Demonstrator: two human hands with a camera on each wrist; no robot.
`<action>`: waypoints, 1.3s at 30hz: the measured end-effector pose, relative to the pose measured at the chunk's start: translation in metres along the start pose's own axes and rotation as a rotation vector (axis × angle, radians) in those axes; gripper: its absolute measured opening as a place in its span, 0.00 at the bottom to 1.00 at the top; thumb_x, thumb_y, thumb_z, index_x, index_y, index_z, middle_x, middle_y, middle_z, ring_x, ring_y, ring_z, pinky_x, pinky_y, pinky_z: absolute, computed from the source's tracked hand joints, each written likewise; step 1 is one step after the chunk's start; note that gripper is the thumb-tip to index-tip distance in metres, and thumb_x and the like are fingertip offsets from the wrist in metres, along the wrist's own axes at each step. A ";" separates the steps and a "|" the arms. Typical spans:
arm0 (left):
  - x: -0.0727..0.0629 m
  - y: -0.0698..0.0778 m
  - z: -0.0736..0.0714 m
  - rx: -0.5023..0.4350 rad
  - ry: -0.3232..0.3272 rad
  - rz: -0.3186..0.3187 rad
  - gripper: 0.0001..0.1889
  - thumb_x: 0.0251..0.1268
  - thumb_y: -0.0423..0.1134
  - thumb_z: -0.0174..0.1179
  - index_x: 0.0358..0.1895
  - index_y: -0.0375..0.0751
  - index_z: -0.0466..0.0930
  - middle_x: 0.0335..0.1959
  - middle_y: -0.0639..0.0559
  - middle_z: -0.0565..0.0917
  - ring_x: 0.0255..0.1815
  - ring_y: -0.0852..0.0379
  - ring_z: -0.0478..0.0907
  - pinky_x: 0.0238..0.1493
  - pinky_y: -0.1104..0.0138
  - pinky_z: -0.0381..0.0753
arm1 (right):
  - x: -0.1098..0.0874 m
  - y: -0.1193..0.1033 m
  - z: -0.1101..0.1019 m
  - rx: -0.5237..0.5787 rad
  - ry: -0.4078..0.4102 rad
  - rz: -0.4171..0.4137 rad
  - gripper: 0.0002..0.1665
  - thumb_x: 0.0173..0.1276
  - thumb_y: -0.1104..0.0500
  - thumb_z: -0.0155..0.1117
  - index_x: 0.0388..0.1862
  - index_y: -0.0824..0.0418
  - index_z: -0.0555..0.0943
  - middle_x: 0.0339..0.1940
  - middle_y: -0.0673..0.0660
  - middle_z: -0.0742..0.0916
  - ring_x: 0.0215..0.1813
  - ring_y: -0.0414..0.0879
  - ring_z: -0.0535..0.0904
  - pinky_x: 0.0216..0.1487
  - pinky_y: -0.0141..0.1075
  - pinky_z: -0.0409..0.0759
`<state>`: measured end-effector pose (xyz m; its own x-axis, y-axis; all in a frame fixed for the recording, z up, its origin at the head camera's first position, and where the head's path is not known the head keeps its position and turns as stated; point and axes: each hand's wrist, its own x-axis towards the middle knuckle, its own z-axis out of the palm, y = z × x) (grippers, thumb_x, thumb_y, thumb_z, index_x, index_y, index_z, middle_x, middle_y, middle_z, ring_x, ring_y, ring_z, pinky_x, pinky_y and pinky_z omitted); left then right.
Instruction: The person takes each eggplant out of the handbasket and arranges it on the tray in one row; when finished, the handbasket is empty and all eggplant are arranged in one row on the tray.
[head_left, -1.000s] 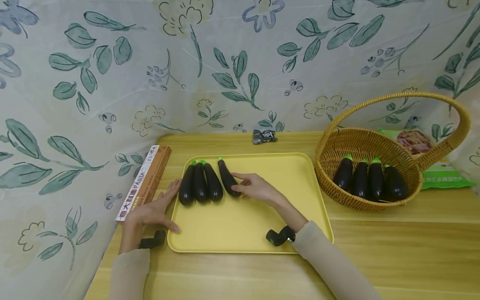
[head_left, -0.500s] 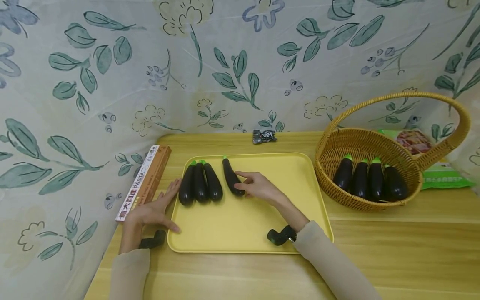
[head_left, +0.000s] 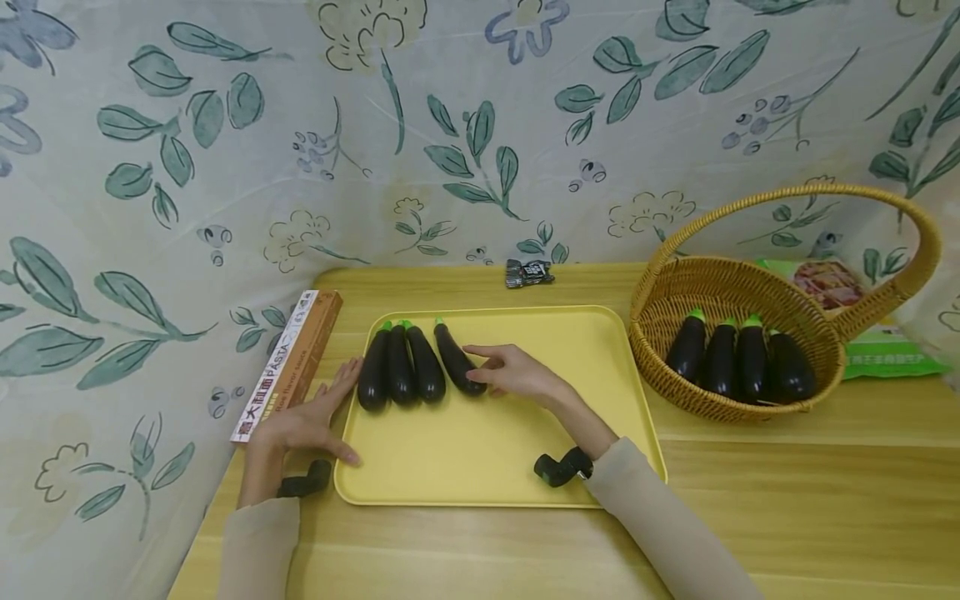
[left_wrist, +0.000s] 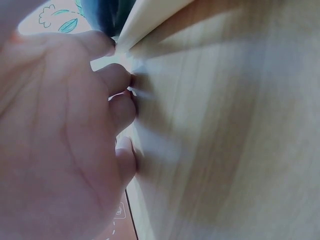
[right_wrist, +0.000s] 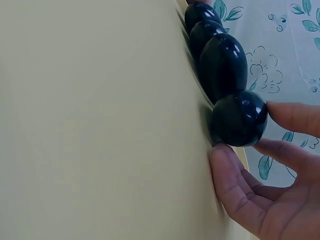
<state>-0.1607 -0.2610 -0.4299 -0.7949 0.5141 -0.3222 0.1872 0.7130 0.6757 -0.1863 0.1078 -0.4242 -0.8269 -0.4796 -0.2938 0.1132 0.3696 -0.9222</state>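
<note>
My right hand (head_left: 517, 372) holds the lower end of a dark purple eggplant (head_left: 454, 358) lying on a yellow tray (head_left: 480, 467). In the right wrist view, its fingers (right_wrist: 290, 152) touch the rounded end of that eggplant (right_wrist: 239, 119) from the side and below. Just left of it, three more eggplants (head_left: 401, 367) lie side by side, green stems pointing away. My left hand (head_left: 303, 425) spreads along the tray's left edge, thumb at the rim. From the left wrist view, the left palm (left_wrist: 60, 125) faces the camera with the fingers extended beside the tray.
A wicker basket (head_left: 750, 275) with a tall handle stands right of the tray, holding several eggplants (head_left: 738, 358). Behind it lies a green food bag (head_left: 885, 350). A pasta box (head_left: 288, 358) lies left of the tray. One small black packet (head_left: 528, 272) is at the table's back edge.
The eggplant in my right hand shifted right and slightly away, then came back left towards the three others, its stem end tilting left. The left hand has stayed in place.
</note>
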 end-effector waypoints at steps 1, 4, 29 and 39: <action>0.000 0.000 0.000 0.002 0.000 0.001 0.81 0.37 0.49 0.86 0.84 0.41 0.26 0.84 0.31 0.26 0.85 0.31 0.25 0.82 0.32 0.28 | 0.000 0.000 -0.001 -0.002 -0.003 -0.002 0.35 0.78 0.54 0.62 0.81 0.52 0.66 0.51 0.62 0.87 0.40 0.49 0.85 0.50 0.39 0.89; 0.000 0.000 0.000 0.009 0.001 0.002 0.81 0.37 0.50 0.85 0.84 0.41 0.26 0.84 0.31 0.26 0.85 0.31 0.25 0.82 0.32 0.29 | 0.001 0.000 -0.001 -0.012 -0.004 -0.005 0.35 0.78 0.53 0.62 0.81 0.51 0.67 0.51 0.61 0.87 0.39 0.49 0.84 0.48 0.38 0.89; 0.000 0.001 0.001 0.004 -0.003 0.034 0.80 0.39 0.49 0.85 0.84 0.40 0.26 0.84 0.31 0.26 0.85 0.30 0.25 0.81 0.30 0.29 | -0.091 -0.017 -0.076 -0.424 -0.052 -0.080 0.35 0.80 0.46 0.57 0.81 0.55 0.67 0.59 0.61 0.86 0.58 0.56 0.82 0.51 0.43 0.82; -0.002 0.003 0.001 0.011 -0.007 0.026 0.80 0.39 0.49 0.85 0.84 0.39 0.26 0.84 0.30 0.26 0.85 0.29 0.25 0.81 0.30 0.28 | -0.175 -0.006 -0.147 -0.413 0.079 -0.062 0.32 0.82 0.46 0.54 0.80 0.54 0.67 0.73 0.61 0.79 0.67 0.52 0.80 0.62 0.51 0.84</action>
<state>-0.1580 -0.2600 -0.4280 -0.7859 0.5356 -0.3091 0.2140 0.7046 0.6766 -0.1231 0.3064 -0.3302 -0.8669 -0.4542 -0.2055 -0.1551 0.6374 -0.7547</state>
